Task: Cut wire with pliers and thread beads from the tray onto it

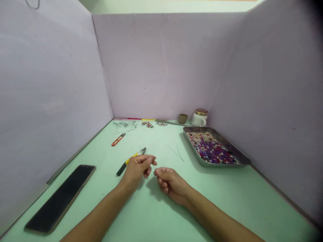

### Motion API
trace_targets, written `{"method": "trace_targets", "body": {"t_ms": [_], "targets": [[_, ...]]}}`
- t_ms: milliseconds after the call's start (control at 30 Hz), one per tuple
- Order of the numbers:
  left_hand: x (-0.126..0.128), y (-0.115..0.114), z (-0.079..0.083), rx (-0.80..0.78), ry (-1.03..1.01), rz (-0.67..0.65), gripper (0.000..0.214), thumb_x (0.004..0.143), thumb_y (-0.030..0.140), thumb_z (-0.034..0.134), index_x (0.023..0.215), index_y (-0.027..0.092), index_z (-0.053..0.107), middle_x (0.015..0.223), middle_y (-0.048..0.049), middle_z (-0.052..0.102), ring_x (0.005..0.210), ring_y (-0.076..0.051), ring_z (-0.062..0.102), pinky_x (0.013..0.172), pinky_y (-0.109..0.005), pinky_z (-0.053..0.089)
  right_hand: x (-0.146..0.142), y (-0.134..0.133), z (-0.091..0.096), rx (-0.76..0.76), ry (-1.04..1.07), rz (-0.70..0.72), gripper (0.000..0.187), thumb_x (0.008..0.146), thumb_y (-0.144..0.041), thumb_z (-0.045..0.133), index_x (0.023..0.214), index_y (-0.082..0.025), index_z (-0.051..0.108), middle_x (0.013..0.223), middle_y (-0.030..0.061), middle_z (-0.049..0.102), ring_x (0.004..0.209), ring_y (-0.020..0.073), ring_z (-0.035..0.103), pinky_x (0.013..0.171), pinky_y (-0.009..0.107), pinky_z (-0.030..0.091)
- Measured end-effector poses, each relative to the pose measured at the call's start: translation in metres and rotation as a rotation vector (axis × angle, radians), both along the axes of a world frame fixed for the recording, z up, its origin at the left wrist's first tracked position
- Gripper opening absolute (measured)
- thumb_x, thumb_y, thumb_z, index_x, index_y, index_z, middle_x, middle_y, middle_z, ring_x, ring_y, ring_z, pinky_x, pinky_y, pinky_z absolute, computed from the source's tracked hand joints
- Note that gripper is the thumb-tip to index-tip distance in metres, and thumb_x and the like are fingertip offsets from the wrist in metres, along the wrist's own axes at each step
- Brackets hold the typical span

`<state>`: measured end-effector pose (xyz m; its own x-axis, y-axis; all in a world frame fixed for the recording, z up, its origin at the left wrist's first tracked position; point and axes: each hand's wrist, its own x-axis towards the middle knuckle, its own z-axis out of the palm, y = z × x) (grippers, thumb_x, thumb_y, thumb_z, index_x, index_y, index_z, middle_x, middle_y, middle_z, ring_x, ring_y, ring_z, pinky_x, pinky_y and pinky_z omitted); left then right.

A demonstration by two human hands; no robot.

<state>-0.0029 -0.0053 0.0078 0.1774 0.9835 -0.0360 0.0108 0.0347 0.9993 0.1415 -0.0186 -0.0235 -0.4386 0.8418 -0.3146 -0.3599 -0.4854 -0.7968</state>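
Note:
My left hand (pixel 138 168) and my right hand (pixel 169 181) meet low over the green table (pixel 227 201), fingertips almost touching. Both hands pinch a thin wire (pixel 153 165) that runs between them; it is very fine and hard to make out. Yellow-handled pliers (pixel 130 160) lie on the table right behind my left hand, partly hidden by it. Two loose lengths of wire (pixel 176 153) lie further back, towards a metal tray (pixel 242 158) filled with red, purple and white beads (pixel 212 149).
A black phone (pixel 60 198) lies at the left front. Orange thread snips (pixel 118 139) lie further back, with wire scraps (pixel 124 125) and small bead clusters (pixel 147 124) by the rear wall. A small brown cup (pixel 183 118) and a white jar (pixel 199 117) stand at the back. Lilac partition walls enclose three sides.

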Motion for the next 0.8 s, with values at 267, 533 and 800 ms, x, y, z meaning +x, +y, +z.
{"method": "trace_targets", "body": {"t_ms": [267,533,800], "targets": [[-0.003,0.001,-0.001,-0.148,-0.141,0.039,0.024,0.068,0.031,0.057,0.077,0.009,0.058,0.052,0.0013,0.053,0.034,-0.003,0.036,0.034,-0.018,0.023,-0.006,-0.012,0.003,0.337,-0.35,0.117,0.022,0.064,-0.033,0.062,0.057,-0.014,0.052,0.045,-0.0046,0.05,0.034,0.0041,0.038,0.034,0.017,0.028],[-0.014,0.002,0.003,-0.321,-0.076,-0.092,0.017,0.065,0.026,0.055,0.073,0.01,0.058,0.043,0.0033,0.05,0.029,-0.001,0.028,0.029,-0.016,0.014,0.024,0.001,0.016,0.394,-0.425,0.433,0.02,0.059,-0.031,0.067,0.058,-0.013,0.059,0.044,-0.0043,0.05,0.035,0.0045,0.039,0.036,0.018,0.03],[-0.004,-0.007,-0.003,-0.399,0.216,-0.325,0.015,0.06,0.021,0.051,0.065,0.012,0.062,0.038,0.002,0.051,0.026,-0.004,0.029,0.027,-0.017,0.014,0.036,0.023,0.021,0.367,-0.384,-0.206,0.031,0.063,-0.041,0.063,0.081,-0.016,0.058,0.077,0.004,0.061,0.056,0.0099,0.054,0.044,0.019,0.038]]}}
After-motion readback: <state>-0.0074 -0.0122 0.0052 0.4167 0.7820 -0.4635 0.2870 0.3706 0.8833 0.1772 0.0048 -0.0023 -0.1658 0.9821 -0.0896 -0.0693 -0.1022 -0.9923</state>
